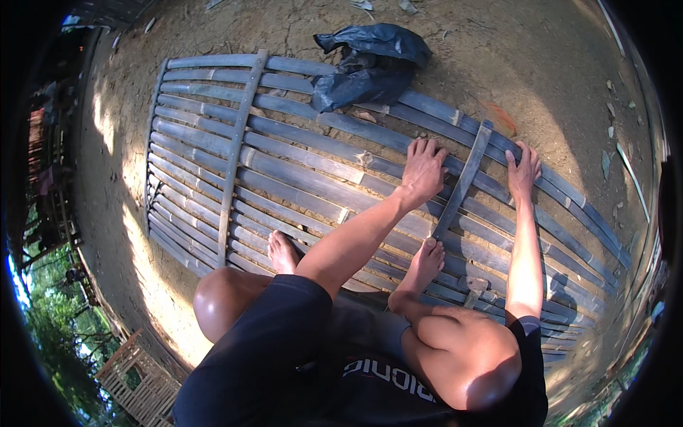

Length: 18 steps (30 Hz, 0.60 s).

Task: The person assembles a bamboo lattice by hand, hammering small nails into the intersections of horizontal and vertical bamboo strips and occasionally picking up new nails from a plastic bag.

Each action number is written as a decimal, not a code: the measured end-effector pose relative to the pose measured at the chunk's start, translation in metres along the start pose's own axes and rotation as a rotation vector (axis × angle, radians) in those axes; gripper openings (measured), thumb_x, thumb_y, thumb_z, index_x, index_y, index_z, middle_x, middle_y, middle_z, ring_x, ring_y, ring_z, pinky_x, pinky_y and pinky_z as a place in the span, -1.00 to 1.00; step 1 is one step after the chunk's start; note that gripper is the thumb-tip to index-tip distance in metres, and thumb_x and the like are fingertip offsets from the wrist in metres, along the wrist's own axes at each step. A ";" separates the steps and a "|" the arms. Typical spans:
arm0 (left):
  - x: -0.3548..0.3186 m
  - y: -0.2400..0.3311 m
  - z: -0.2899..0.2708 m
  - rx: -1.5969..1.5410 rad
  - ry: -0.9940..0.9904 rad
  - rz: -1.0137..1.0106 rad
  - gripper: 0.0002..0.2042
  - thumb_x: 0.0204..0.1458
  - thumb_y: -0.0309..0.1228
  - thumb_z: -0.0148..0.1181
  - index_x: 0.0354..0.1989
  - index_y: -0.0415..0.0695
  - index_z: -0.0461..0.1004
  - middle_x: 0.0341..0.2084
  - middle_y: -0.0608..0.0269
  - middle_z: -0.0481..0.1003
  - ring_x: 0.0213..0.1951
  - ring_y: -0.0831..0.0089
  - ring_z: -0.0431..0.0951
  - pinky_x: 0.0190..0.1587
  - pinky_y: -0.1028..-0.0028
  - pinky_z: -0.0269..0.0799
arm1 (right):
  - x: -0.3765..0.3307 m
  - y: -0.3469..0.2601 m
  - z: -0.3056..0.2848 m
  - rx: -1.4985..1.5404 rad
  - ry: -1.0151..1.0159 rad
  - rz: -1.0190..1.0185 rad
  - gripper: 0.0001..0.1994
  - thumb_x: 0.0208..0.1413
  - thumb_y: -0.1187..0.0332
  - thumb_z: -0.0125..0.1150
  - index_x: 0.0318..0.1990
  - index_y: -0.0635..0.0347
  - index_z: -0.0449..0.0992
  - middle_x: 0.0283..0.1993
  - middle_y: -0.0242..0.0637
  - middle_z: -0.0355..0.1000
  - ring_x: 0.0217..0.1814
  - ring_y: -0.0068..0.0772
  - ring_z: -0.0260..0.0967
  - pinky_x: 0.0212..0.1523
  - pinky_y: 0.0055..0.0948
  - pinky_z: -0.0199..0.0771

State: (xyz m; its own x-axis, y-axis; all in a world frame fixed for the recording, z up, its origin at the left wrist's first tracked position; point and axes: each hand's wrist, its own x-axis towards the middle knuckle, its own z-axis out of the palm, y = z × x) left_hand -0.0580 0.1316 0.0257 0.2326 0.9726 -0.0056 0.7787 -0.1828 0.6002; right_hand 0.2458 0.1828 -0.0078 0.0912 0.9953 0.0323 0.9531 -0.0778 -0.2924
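A panel of long grey bamboo slats (299, 167), joined by crosspieces, lies on the ground beneath me. My left hand (425, 171) is closed, its fingers curled over a slat just left of the right-hand crosspiece (462, 181); the undersides of the fingers are hidden. To the right of that crosspiece, my right hand (523, 169) grips the outer slats (565, 191) near the far edge, with thumb and fingers bent around them. Both my bare feet rest on the panel, the right one (421, 267) touching the crosspiece's near end.
A crumpled black plastic bag (373, 67) lies over the panel's far edge. Another crosspiece (240, 135) spans the slats on the left. Bare dirt ground (498, 43) with scattered debris surrounds the panel. A slatted bamboo structure (139, 370) stands at the lower left.
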 end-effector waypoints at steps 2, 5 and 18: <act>-0.001 -0.002 0.002 0.003 0.016 -0.002 -0.58 0.00 -0.39 0.34 0.08 -0.19 0.54 -0.01 -0.01 0.41 0.17 -0.03 0.31 0.34 0.00 0.08 | 0.006 -0.008 -0.002 0.004 -0.006 -0.020 -0.50 0.33 -0.10 0.11 0.31 -0.14 0.37 0.35 -0.16 0.22 0.44 0.03 0.09 0.43 0.12 -0.04; -0.003 -0.002 0.005 0.005 0.055 0.011 -0.58 -0.01 -0.39 0.35 0.08 -0.18 0.54 -0.02 0.00 0.41 0.16 -0.02 0.32 0.34 0.00 0.08 | 0.008 -0.012 -0.007 0.008 0.019 -0.073 -0.52 0.35 -0.05 0.11 0.31 -0.10 0.37 0.34 -0.13 0.22 0.44 0.04 0.10 0.43 0.10 -0.02; -0.007 -0.006 0.006 -0.022 0.066 0.010 -0.58 -0.01 -0.43 0.35 0.08 -0.15 0.55 -0.02 0.02 0.43 0.16 0.01 0.34 0.37 0.02 0.08 | -0.010 -0.014 -0.018 -0.039 -0.175 -0.121 -0.45 0.31 -0.09 0.14 0.24 0.13 0.41 0.27 -0.06 0.34 0.33 0.08 0.21 0.34 0.08 0.13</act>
State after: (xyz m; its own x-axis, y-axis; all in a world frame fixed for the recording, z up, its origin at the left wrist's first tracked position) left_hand -0.0608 0.1248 0.0180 0.2014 0.9781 0.0528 0.7634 -0.1905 0.6172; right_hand 0.2369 0.1733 0.0129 -0.0727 0.9921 -0.1024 0.9649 0.0439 -0.2590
